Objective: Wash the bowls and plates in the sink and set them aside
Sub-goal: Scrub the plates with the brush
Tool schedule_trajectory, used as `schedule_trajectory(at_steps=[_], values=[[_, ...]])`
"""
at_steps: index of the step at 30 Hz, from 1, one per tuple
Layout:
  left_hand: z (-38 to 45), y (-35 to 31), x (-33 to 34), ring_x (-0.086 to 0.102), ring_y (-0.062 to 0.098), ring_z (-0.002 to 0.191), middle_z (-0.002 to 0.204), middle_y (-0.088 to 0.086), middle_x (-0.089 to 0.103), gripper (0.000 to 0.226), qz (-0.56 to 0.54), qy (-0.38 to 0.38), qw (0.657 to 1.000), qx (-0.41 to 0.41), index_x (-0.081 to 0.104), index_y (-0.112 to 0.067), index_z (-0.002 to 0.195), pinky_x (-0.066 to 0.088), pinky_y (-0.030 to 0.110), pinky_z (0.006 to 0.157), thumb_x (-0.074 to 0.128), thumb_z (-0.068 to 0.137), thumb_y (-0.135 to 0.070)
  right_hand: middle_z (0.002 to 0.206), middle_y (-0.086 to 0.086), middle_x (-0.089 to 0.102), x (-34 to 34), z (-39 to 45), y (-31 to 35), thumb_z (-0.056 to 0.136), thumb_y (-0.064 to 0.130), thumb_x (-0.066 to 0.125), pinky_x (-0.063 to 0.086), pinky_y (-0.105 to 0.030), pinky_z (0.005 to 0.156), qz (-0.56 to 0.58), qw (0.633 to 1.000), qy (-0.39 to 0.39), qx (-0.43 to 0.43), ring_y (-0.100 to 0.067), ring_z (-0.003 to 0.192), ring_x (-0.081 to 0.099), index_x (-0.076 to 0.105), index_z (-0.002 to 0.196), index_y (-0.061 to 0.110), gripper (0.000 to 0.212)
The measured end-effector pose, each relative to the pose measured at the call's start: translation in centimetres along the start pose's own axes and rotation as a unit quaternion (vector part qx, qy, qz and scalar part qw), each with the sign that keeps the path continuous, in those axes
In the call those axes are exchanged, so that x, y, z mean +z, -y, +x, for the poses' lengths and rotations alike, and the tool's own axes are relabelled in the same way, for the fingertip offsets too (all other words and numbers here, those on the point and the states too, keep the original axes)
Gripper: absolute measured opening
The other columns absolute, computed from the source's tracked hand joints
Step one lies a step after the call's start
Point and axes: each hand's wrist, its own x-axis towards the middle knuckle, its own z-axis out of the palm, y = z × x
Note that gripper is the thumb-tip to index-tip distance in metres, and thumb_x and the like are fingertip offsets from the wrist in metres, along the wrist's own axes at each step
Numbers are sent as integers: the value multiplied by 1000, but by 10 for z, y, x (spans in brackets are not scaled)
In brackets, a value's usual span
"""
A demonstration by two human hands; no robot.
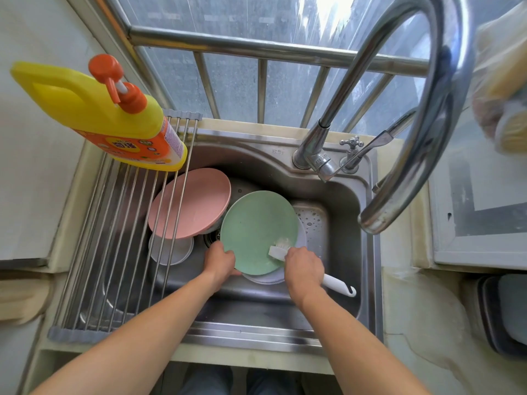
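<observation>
Green plate (pixel 256 229) is held tilted over the sink (pixel 342 201), its near-left rim gripped by the left hand (pixel 219 260); the brush (pixel 281 248), clasped in the right hand (pixel 303 269), is pressed on its near-right edge.

Round green plastic plate (pixel 256 229) showing pale mint; round pink plastic plate (pixel 196 201) glowing salmon; white plastic brush (pixel 288 249); yellow detergent bottle (pixel 94 109) wearing orange pump, orange label; steel sink (pixel 342 201) gleaming silver.
</observation>
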Motion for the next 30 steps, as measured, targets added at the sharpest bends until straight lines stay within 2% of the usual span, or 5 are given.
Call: schedule_trajectory(at_steps=[8,15,20,26,30], values=[[24,21,-7,71,34,91,106,9,71,39,48,-1,999,4,66,-15,108,62,54,64,42,78,-4,122,-14,66,-2,-1,21,104,46,48,48,-36,92,22,992,57,-113,-34,115,63,67,123,13,42],[7,0,-6,69,33,95,111,11,69,39,23,10,1000,11,62,-12,110,62,53,67,38,87,7,124,-8,65,10,-10,10,105,8,38,51,-35,89,-21,999,-6,-48,-28,115,65,59,128,13,31],[7,4,-9,71,34,90,108,14,71,36,42,16,999,10,63,-13,107,63,53,64,40,87,6,122,-16,65,6,-10,26,105,44,46,47,-37,94,54,991,64,-102,-36,116,62,67,123,11,43],[2,3,-12,67,31,98,114,9,67,35,28,27,999,-3,58,-14,112,63,46,68,39,92,7,123,-6,66,15,-7,-1,110,29,38,50,-34,91,13,1000,-2,-15,-28,116,65,62,128,17,32],[-6,2,-9,65,30,98,114,8,65,37,-8,34,999,-13,56,-13,114,63,40,60,35,94,10,121,-9,68,10,-6,4,109,30,40,49,-34,90,166,980,3,107,-29,115,64,66,123,14,33]])
